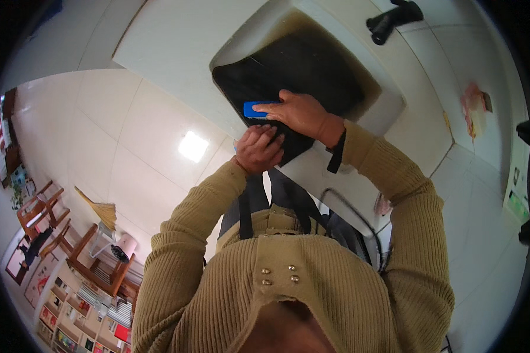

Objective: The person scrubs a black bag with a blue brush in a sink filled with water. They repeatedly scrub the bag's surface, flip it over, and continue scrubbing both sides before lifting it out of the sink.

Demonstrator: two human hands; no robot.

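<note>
My right hand (307,115) grips a blue scrubbing brush (255,109), with a finger stretched along its back. The bristles face the near edge of a dark, flat sheet (300,70), perhaps a mat or panel. My left hand (259,149) is curled around the sheet's near corner, close to the brush. Most of the sheet lies in a white basin (395,108) holding brownish water (373,90), and its near part slopes up over the rim. The sheet's material cannot be made out.
A black tap-like fitting (395,20) stands beyond the basin at upper right. Beside me is a dark curved hose or cable (357,207). On the tiled floor at left are a straw broom (99,206), wooden chairs (95,260) and a pink bin-like container (126,248).
</note>
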